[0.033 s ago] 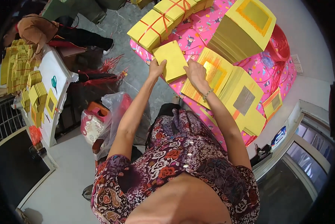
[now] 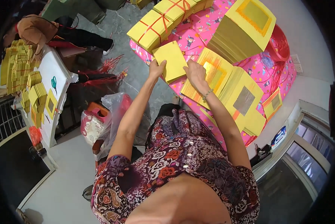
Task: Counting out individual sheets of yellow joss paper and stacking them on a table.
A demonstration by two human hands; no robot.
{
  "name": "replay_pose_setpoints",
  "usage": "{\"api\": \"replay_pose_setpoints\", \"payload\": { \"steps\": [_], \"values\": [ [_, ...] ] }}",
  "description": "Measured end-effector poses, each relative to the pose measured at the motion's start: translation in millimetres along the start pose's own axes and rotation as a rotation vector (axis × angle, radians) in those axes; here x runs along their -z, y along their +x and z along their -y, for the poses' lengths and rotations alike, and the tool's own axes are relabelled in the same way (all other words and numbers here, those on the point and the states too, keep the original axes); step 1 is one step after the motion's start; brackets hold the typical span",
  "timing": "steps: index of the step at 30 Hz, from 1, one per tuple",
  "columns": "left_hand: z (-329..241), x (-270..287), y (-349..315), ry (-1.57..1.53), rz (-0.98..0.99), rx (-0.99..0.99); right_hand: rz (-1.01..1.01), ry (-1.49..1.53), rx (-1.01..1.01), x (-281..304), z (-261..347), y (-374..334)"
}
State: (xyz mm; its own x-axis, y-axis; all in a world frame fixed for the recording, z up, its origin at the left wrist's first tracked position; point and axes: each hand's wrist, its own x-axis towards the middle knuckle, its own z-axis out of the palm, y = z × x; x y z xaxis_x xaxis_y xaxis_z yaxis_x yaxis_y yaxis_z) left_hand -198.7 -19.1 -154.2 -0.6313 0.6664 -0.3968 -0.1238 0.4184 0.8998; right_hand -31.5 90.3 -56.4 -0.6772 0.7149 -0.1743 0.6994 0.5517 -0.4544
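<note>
Between my two hands is a squared stack of plain yellow paper, tilted at the near left edge of the table. My left hand grips its left edge, thumb on top. My right hand is closed at its right edge, fingers curled; its underside is hidden. Just right of that hand lie fanned yellow sheets with gold squares and orange borders. Beside them is a pile of yellow paper with a silver square.
A tall yellow paper stack and bundles tied with red string stand on the pink patterned tablecloth. A red basin is at the far right. Leftward, another person bends over a white table with paper stacks and green-handled scissors.
</note>
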Motion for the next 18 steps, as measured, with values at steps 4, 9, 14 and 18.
{"api": "replay_pose_setpoints", "payload": {
  "steps": [4,9,14,18],
  "values": [
    [8,-4,5,0.005,-0.032,0.057,-0.006,-0.028,-0.004,-7,1,1],
    [1,-12,3,0.262,-0.193,0.003,-0.108,0.021,0.015,3,4,-9],
    [-15,-17,-11,0.343,-0.252,-0.053,-0.151,0.198,0.023,35,-11,-42],
    [-25,-17,-16,0.418,-0.287,-0.083,-0.085,0.145,0.053,56,-27,-88]
  ]
}}
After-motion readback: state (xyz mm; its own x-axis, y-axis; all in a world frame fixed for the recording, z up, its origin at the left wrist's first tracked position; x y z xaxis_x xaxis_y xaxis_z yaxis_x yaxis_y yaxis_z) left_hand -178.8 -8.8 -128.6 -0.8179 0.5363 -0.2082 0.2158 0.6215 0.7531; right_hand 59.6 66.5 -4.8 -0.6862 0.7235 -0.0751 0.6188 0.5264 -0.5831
